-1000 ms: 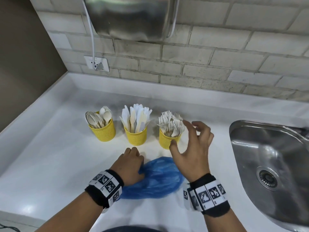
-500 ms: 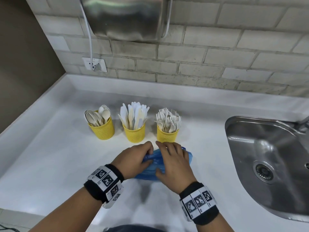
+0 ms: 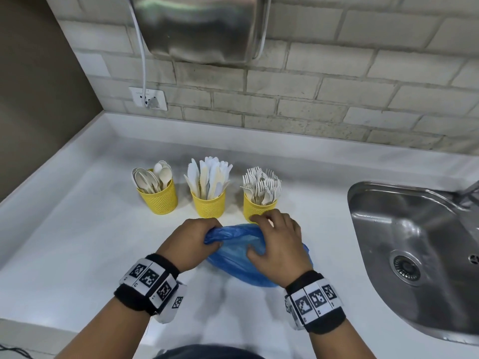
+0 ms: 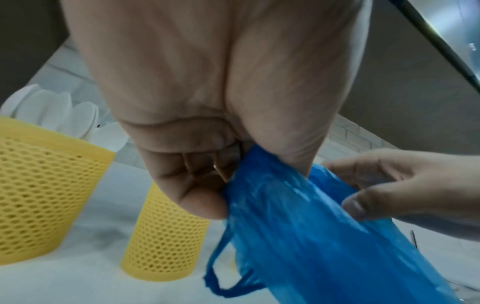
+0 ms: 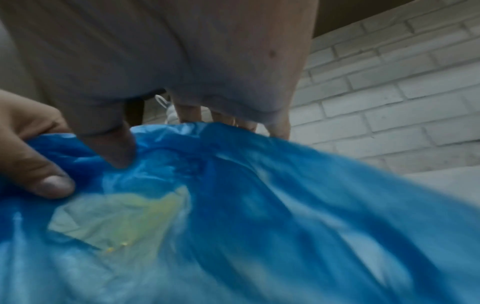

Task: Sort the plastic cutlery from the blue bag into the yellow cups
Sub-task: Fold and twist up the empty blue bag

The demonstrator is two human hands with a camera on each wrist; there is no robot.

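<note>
Three yellow mesh cups stand in a row on the white counter: the spoon cup [image 3: 158, 198], the knife cup [image 3: 208, 203] and the fork cup [image 3: 255, 208]. A crumpled blue bag [image 3: 239, 257] lies just in front of them. My left hand [image 3: 191, 242] grips the bag's left end in a fist [image 4: 197, 181]. My right hand [image 3: 277, 242] lies on top of the bag with thumb and fingers curled into the plastic [image 5: 116, 152]. No loose cutlery shows in or around the bag [image 5: 259, 216].
A steel sink [image 3: 414, 255] is set into the counter at the right. The brick wall behind carries a metal hand dryer [image 3: 202, 29] and a socket [image 3: 147, 98] with its cord. A side wall closes off the counter's left edge.
My right hand came back from the fork cup and settled on the bag. Both hands have gathered the bag and lifted its left end off the counter.
</note>
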